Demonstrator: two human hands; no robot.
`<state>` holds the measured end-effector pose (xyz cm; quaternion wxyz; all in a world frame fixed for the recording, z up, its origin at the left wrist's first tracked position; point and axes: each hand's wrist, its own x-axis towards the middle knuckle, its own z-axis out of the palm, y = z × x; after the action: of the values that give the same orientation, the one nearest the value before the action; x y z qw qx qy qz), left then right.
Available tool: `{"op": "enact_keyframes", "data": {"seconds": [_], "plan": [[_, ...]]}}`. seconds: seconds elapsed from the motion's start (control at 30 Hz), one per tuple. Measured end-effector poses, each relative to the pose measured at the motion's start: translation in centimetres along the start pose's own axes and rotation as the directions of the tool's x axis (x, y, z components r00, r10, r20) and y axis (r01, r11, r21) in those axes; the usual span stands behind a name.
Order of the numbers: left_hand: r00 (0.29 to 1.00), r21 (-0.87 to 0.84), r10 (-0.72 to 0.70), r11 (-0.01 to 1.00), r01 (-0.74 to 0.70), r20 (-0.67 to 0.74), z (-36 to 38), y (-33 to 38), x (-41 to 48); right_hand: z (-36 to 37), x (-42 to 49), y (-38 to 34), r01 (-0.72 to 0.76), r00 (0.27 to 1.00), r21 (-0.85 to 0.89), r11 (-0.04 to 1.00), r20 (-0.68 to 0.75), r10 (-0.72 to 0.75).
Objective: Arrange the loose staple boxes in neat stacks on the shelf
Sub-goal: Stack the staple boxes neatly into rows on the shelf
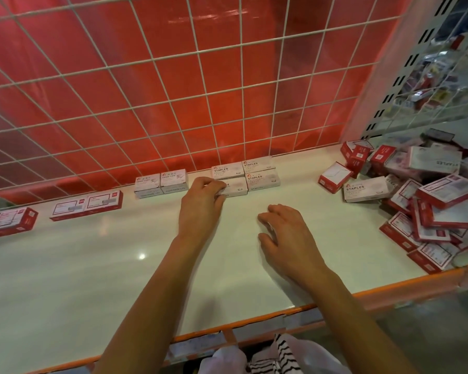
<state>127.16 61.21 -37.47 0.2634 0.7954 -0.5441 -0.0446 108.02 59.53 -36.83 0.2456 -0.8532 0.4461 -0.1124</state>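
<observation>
Against the back of the white shelf (92, 265) stand white staple boxes in a two-by-two block (257, 171). My left hand (200, 206) grips the front-left box (234, 188) of that block, fingers curled over its left end. My right hand (284, 236) hovers over or rests on the shelf in front of the block, fingers loosely bent, holding nothing. A heap of loose red and white staple boxes (427, 201) lies at the right end; one white box (365, 188) sits at its near edge.
Two white paper clip boxes (161, 183) stand left of the block. Red boxes sit in rows further left (87, 205) and at the far left (8, 222). A white wire grid (173, 90) with red backing closes the back. An orange rim (254, 323) edges the shelf front.
</observation>
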Motion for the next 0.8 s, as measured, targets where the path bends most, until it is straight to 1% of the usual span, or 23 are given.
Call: {"op": "enact_keyframes", "data": {"seconds": [0.5,0.8], "plan": [[0.999,-0.016,-0.033,0.999,0.034,0.034,-0.05,0.11,0.7,0.02,0.2,0.13,0.006,1.0,0.013,1.0,-0.003,-0.006],[0.997,0.003,-0.077,0.997,0.077,0.021,0.14,0.68,0.59,0.39,0.01,0.11,0.025,0.999,-0.049,0.999,-0.019,-0.026]]}}
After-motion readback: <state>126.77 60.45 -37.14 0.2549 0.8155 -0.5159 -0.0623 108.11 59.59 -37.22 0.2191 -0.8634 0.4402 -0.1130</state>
